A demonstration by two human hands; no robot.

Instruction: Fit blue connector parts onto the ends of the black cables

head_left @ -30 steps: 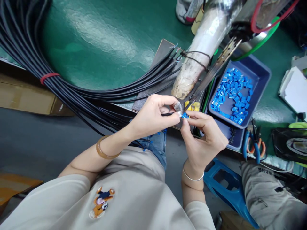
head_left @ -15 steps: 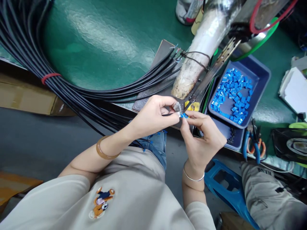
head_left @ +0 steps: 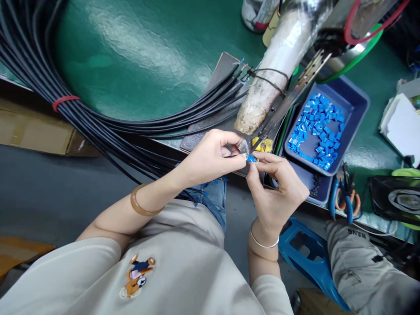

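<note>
My left hand (head_left: 219, 153) is closed in a pinch on the end of a black cable, with a grey covering on one fingertip. Between thumb and fingers, my right hand (head_left: 277, 177) grips a small blue connector (head_left: 251, 158). The cable's end meets the connector; the fine wires there are too small to make out. The thin tip of a soldering iron (head_left: 259, 141) comes down from above to the connector, beside a white wrapped tube (head_left: 262, 92). Behind my left hand, a bundle of black cables (head_left: 131, 127) lies across the green bench.
A blue-grey tray (head_left: 356, 98) of several blue connectors stands at right, above a second tray (head_left: 323, 192) with small black parts. Pliers (head_left: 344, 197) lie at the bench edge. A blue stool (head_left: 308, 253) and another person's leg (head_left: 357, 262) are below right.
The view has shifted very slightly. Both hands keep their hold on the cable and the blue connector at the iron's tip.
</note>
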